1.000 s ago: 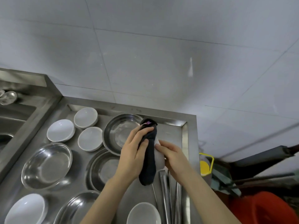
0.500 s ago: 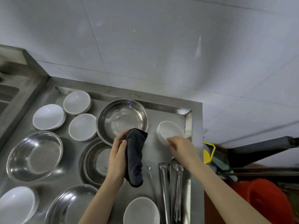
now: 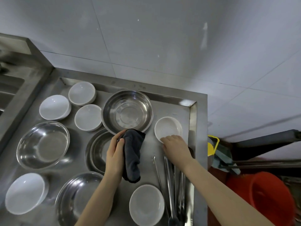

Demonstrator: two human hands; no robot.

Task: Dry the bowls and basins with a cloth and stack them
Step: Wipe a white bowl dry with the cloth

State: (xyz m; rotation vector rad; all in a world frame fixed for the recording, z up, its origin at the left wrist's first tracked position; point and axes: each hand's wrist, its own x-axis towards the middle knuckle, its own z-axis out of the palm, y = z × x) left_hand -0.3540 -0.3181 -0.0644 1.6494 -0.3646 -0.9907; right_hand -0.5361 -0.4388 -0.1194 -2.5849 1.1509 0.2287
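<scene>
Nearest, a white near bowl [image 3: 146, 204] sits upright on the steel surface [image 3: 201, 115], with a near basin [image 3: 78, 198] to its left and a left bowl [image 3: 24, 193] beyond that. Tongs [image 3: 169, 185] lie just right of the near bowl, along the surface's right edge.

Further in, the left grip [image 3: 115, 154] is closed round a dark cloth [image 3: 132, 154], which hangs from the fingers towards the near bowl. Under this grip sit nested basins [image 3: 97, 149]; a side basin [image 3: 43, 144] stands to their left.

The right grip [image 3: 175, 147] has its fingertips at the near rim of a corner bowl [image 3: 168, 129], which rests upright on the surface near the right edge; I cannot tell whether the fingers pinch the rim or only touch it.

Beyond, a big basin [image 3: 127, 110] stands just left of the corner bowl, and three far bowls [image 3: 88, 117] cluster to its left. Off the surface to the right is a red bucket [image 3: 268, 198]. A tiled wall [image 3: 162, 46] rises behind.
</scene>
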